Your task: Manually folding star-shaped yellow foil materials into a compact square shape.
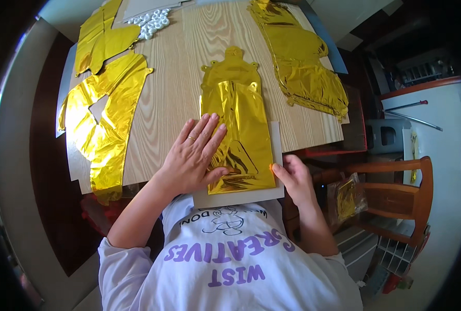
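Observation:
A flat, deflated gold foil balloon [249, 129] lies folded on a pale grey sheet of card [240, 198] at the near table edge. Its small tabs show at the far end. My left hand [196, 150] rests flat on the foil's left side, fingers extended and holding nothing. At the foil's lower right edge is my right hand [296, 179], fingers curled and thumb tip against a small orange piece [272, 167]. What this piece is, I cannot make out.
More flat gold foil balloons lie on the table's left [106, 119] and right [308, 62]. Several white ring-like pieces [150, 23] are heaped at the far left. A wooden chair [396, 194] stands at the right, with a clear packet of gold foil [347, 199] beside it.

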`<state>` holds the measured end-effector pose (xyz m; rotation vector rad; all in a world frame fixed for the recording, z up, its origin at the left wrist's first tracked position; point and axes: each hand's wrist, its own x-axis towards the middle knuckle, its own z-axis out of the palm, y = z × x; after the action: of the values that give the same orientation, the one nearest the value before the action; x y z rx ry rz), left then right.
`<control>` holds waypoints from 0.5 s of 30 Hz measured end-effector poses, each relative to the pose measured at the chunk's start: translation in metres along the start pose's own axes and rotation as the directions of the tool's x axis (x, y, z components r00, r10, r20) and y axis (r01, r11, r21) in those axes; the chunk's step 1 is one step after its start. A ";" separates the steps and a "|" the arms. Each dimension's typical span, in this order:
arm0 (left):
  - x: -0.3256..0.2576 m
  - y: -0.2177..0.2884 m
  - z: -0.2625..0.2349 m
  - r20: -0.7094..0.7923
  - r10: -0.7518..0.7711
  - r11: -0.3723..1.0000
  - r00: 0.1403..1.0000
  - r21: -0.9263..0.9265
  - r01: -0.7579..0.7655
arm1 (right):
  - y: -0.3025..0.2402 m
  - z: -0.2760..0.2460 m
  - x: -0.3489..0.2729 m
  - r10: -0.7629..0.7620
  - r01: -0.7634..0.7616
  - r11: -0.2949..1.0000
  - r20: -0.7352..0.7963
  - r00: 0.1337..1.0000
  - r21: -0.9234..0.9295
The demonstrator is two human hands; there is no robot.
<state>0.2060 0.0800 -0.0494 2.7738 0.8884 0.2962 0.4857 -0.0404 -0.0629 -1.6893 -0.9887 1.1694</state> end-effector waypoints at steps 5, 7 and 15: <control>-0.012 0.010 -0.013 -0.254 -0.138 0.961 0.957 -0.266 0.068 | 0.017 0.007 0.004 0.039 -0.155 0.826 0.220 0.975 0.542; -0.045 0.014 -0.009 -0.383 -0.346 0.841 0.857 -0.531 0.102 | 0.010 0.007 -0.006 0.034 -0.147 0.817 0.208 0.978 0.558; -0.103 0.050 0.019 0.493 -0.700 -0.423 0.516 -0.869 0.257 | 0.026 0.010 -0.027 0.025 -0.266 0.788 0.401 0.916 0.556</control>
<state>0.1561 -0.0228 -0.0678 0.5582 1.1950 0.8026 0.4725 -0.0726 -0.0815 -1.0547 -0.5931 1.7425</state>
